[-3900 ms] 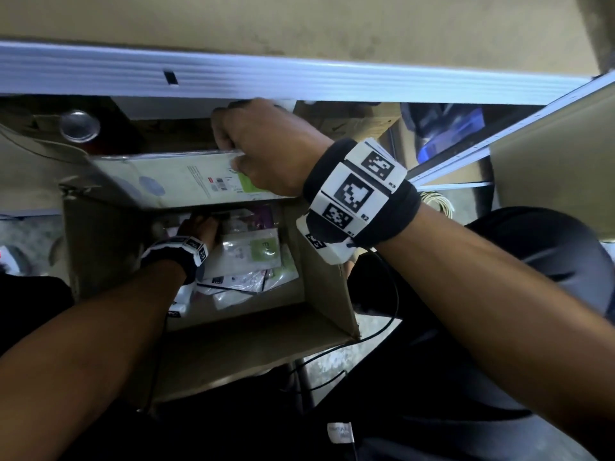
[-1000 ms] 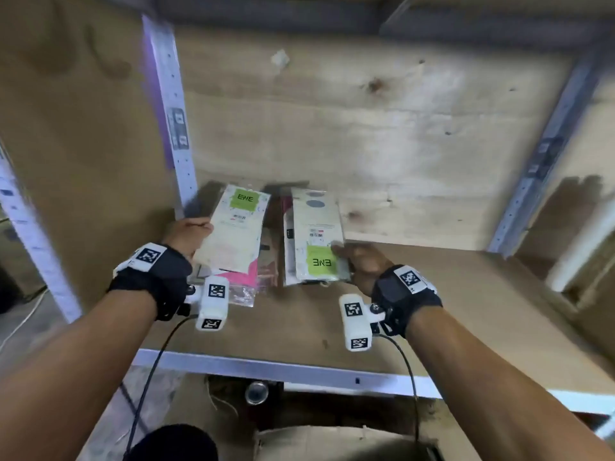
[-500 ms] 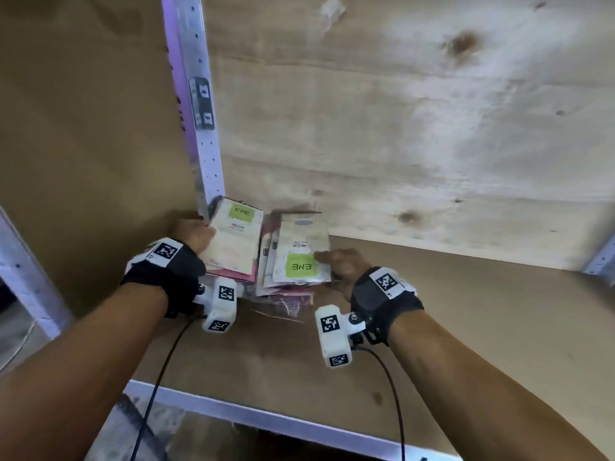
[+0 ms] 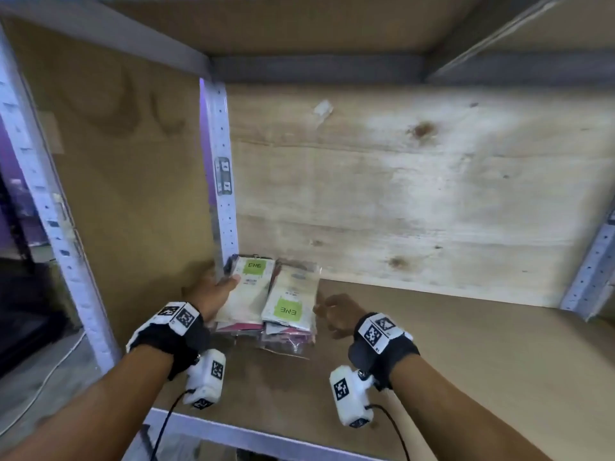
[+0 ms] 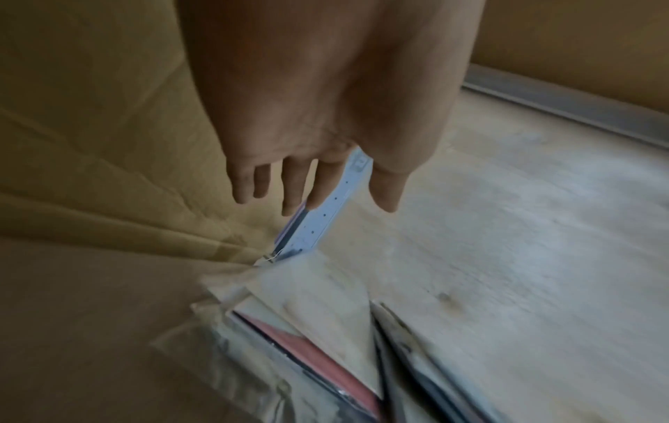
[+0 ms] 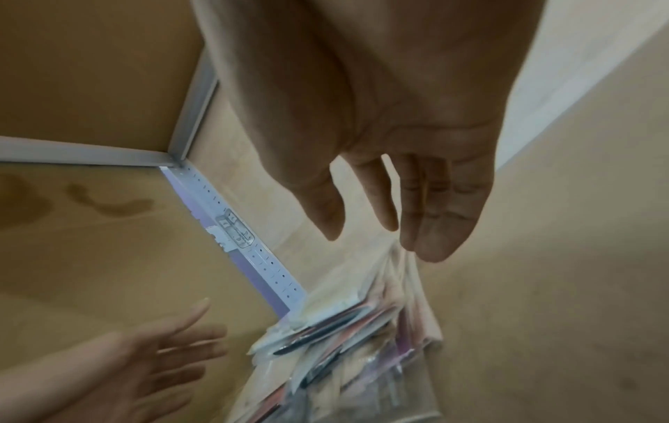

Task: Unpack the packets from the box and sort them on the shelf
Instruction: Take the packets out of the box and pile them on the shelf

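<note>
Packets: two short stacks of flat packets lie side by side in the back left corner of the shelf, against the perforated metal upright and close to the plywood back panel
Left stack: its top packet is pale cream with a lime-green square label reading ENE at the far end and small print below it; a pink packet edge shows under its near end
Right stack: its top packet is the same cream kind but turned round, so the green ENE label sits at the near end and reads upside down; a small grey oval mark sits near its far end
Underneath: clear crinkled plastic sleeves with pink, purple and dark contents stick out at the near edge of both stacks; the left wrist view shows thin layered edges, one of them pink
Left hand: the left hand lies at the left side of the left stack, fingers straight and slightly spread, gripping nothing; a fingertip reaches the top packet's left edge
Right hand: the right hand hangs just right of the right stack, fingers loose, close together and holding nothing; whether they touch the packets cannot be told
Wrists: each carries a black band with square coded markers and a white camera unit with a cable
</note>
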A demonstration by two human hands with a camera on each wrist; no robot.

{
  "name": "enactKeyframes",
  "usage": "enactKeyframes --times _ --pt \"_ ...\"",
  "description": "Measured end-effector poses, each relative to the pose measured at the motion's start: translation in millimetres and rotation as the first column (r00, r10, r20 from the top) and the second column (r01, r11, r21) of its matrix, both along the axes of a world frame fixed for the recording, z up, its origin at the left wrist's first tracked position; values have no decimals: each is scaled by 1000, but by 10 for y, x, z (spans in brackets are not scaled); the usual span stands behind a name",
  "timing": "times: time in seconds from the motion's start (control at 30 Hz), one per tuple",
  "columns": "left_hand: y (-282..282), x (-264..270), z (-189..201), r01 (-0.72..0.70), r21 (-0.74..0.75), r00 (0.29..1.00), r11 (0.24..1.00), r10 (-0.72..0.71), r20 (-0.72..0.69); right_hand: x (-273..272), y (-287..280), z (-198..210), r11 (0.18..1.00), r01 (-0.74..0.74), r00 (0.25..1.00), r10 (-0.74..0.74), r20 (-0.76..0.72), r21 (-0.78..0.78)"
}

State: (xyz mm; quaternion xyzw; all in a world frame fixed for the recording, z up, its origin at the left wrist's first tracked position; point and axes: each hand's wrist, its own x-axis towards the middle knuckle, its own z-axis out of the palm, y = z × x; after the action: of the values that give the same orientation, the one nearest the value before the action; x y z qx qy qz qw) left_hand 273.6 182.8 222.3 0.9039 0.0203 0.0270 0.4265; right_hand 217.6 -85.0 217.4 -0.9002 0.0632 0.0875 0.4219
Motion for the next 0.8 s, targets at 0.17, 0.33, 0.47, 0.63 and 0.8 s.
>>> enactKeyframes --times 0.17,0.33,0.47,0.63,0.8 --pt "-137 -622 315 72 48 990 996 -77 120 -700 -110 236 993 -115 992 115 -50 -1" --pt "-443 -1272 411 242 -90 965 966 -230 127 -1500 -241 423 984 -173 984 175 -33 43" --pt "-746 -1808 263 351 -193 935 916 -333 119 -2164 -392 361 984 -175 984 175 -42 -10" --pt "-1067 -2499 -187 490 -120 871 863 -489 39 -2912 -636 31 975 -196 972 180 -147 -102" --pt "-1278 -2978 -673 582 31 813 813 -580 -43 -3351 -944 -310 939 -148 984 109 -141 -311"
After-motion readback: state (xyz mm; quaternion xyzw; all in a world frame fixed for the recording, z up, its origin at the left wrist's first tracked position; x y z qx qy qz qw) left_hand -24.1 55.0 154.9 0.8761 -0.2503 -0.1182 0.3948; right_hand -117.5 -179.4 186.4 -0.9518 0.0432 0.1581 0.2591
